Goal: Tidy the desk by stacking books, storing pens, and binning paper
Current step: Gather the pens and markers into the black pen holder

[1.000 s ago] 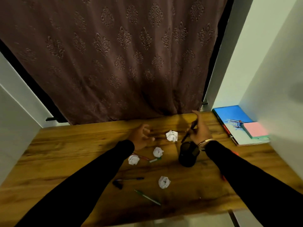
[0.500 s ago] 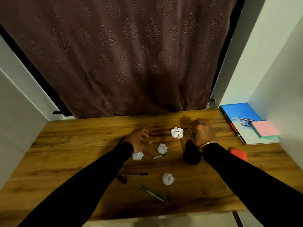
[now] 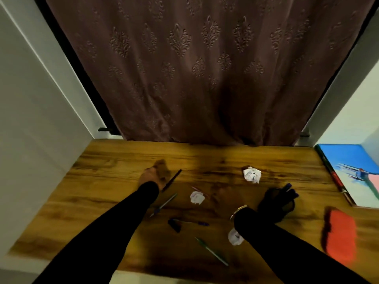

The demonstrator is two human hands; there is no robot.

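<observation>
My left hand (image 3: 153, 175) is at the left of the wooden desk (image 3: 114, 160), closed around a dark pen (image 3: 173, 179) that slants up to the right. My right hand (image 3: 222, 196) is a motion blur left of the black mesh pen holder (image 3: 275, 204), which has pens (image 3: 289, 188) sticking out. Three crumpled paper balls lie on the desk: a far paper ball (image 3: 251, 174), a middle paper ball (image 3: 196, 197) and a near paper ball (image 3: 235, 236) by my right sleeve. Loose on the desk are a pink pen (image 3: 198, 189), a grey-blue pen (image 3: 164, 204), a blue pen (image 3: 192, 223) and a green pen (image 3: 211, 251).
Stacked books (image 3: 348, 160) with a blue cover on top lie at the desk's right end, against the white wall. An orange-red object (image 3: 340, 234) lies near the front right. A small black cap (image 3: 174, 225) sits beside the blue pen. A brown curtain (image 3: 194, 68) hangs behind the desk.
My right hand has left the top of the pen holder and swung left toward the desk's middle. My left hand has moved left with a dark pen in it.
</observation>
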